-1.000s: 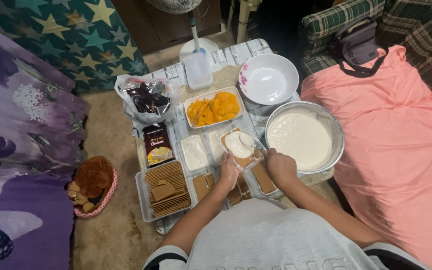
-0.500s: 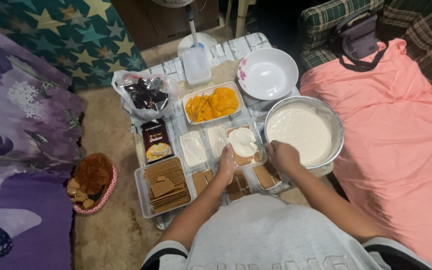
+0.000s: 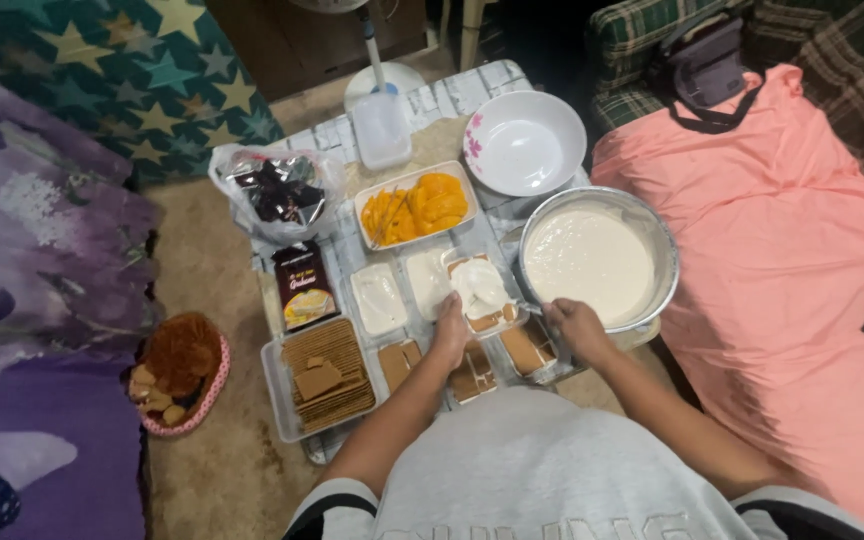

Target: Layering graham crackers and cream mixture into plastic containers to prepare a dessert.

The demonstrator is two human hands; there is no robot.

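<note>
Down on the low table (image 3: 422, 140), set on the floor between a purple blanket (image 3: 22, 250) and a pink sheet (image 3: 802, 280), the person leans over a small clear tub (image 3: 480, 295) lined with crackers and half covered in white cream. Left hand (image 3: 451, 330) rests on the tub's near edge, grip closed lightly on the rim, seemingly to keep it from sliding. Right hand (image 3: 574, 328) sits just beside it, fingers curled round what looks like a spoon handle (image 3: 530, 309) reaching toward the cream; the tool itself is too small to make out for sure. Right by that hand stands the steel bowl (image 3: 597, 258), full of cream and close enough to dip from, I'd judge. Two more tubs (image 3: 402, 290) to the left already carry cream, and nearer the body three others (image 3: 472, 365) show only crackers. A tray of crackers (image 3: 324, 375) lies at the left front, a dark box (image 3: 302, 287) above it, then a dish of mango slices (image 3: 414, 207), a bag of dark packets (image 3: 277, 190) and an empty white bowl (image 3: 524, 142) at the far side. Off the table, a basket (image 3: 180, 370) sits on the floor.
</note>
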